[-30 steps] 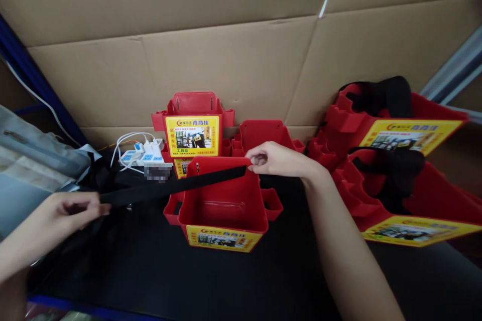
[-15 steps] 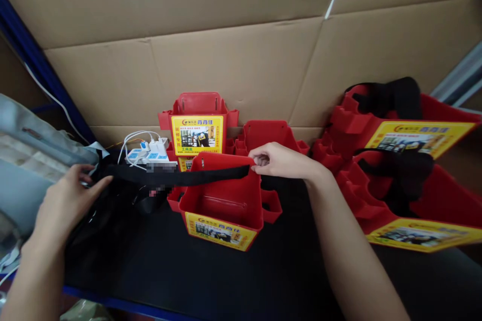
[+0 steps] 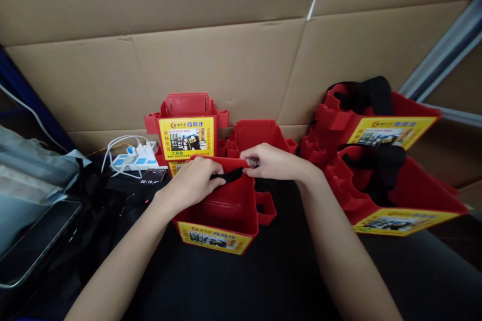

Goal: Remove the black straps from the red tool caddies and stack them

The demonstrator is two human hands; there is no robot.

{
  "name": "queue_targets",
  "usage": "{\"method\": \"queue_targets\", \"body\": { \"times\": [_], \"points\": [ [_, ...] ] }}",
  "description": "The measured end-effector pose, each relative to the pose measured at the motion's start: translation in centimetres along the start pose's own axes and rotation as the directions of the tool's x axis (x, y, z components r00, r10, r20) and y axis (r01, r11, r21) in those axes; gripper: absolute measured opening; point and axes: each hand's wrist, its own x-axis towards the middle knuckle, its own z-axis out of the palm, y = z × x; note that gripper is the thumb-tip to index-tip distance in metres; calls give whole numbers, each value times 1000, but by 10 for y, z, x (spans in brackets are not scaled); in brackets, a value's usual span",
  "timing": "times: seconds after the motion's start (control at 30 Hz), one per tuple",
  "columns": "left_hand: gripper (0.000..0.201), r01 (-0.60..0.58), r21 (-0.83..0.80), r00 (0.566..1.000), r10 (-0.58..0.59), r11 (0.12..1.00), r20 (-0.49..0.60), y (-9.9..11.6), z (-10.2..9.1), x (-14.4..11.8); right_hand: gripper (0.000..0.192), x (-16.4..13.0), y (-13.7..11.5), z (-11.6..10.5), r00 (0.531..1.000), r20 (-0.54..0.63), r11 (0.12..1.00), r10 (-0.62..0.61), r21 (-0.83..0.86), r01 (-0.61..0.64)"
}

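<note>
In the head view a red plastic tool box (image 3: 216, 210) with a yellow picture label stands on the black table in front of me. A short length of black strap (image 3: 233, 174) spans the gap between my hands above the box's opening. My left hand (image 3: 198, 180) is closed around the strap, over the box's left side. At the back right corner of the box, my right hand (image 3: 265, 162) pinches the strap's other end; its fingertips are close to the rim. Whether the strap passes through a slot there is hidden.
Behind stand more red boxes (image 3: 188, 105), against a cardboard wall (image 3: 218, 70). Boxes with black straps (image 3: 380, 95) are stacked at right. A white power strip (image 3: 137, 160), a phone with a timer (image 3: 153, 176) and a dark tray-like object (image 3: 37, 241) lie left.
My left hand has moved right along the strap, from the far left to over the box. My right hand keeps its pinch at the box's back corner. The view has shifted slightly.
</note>
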Motion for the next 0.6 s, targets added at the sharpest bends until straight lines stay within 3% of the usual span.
{"method": "queue_targets", "body": {
  "times": [0.23, 0.43, 0.53, 0.6],
  "points": [
    [18, 86, -92, 986, -71, 992, 152, -40, -35, -15, 21, 0, -1, 0, 999, 14, 998, 35, -54, -34],
    [23, 63, -107, 961, -31, 992, 275, -68, -60, -30, 23, 3, -15, 7, 997, 54, 996, 49, -80, -44],
    [23, 47, -89, 964, -21, 995, 266, -68, -61, -31, 19, 0, -26, 10, 995, 47, 987, 85, -139, -77],
    [21, 40, -46, 980, -31, 998, 197, -64, -58, -29, 11, -3, -31, 10, 995, 22, 978, 97, -186, -91]
  ]
}}
